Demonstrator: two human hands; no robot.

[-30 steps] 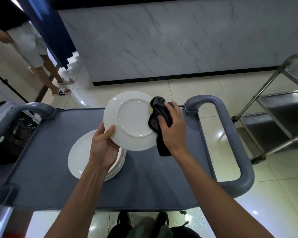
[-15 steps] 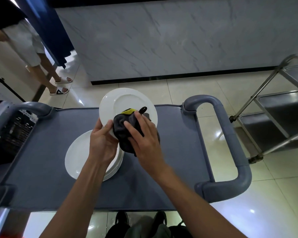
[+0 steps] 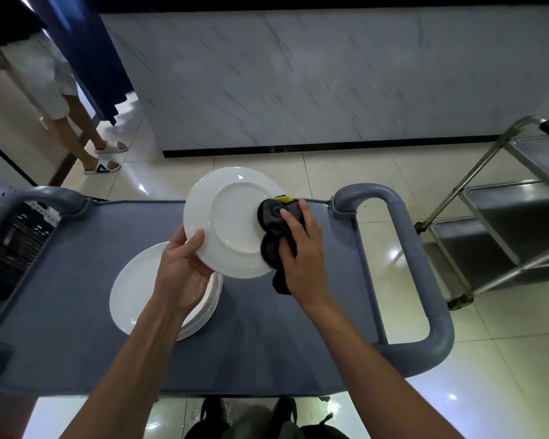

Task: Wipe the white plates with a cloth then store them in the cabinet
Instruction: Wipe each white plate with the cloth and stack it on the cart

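Taking the stack of white plates (image 3: 146,293) as the landmark, everything is placed from there, left to right. The stack rests on the grey cart surface (image 3: 76,312), and how many of its plates have been wiped cannot be told from this view. Just right of the stack and partly above it, the left hand (image 3: 181,267) is seen gripping the lower left rim of one lifted plate (image 3: 232,223), thumb laid over the near face and fingers curled behind the edge. The plate is held tilted, well clear of the surface, its recessed centre turned toward the camera. Further right, against the right edge of that plate, a dark cloth (image 3: 278,229) with a yellow patch at its top is pressed by the right hand (image 3: 301,251), whose fingers are curled over the bunched fabric so that the cloth is held against the rim; a tail of the cloth hangs below the hand. The task is judged to be in its wiping stage: one plate is under the cloth, the stack remains on the cart, and no cabinet is in view, so storing is taken to be wholly ahead.
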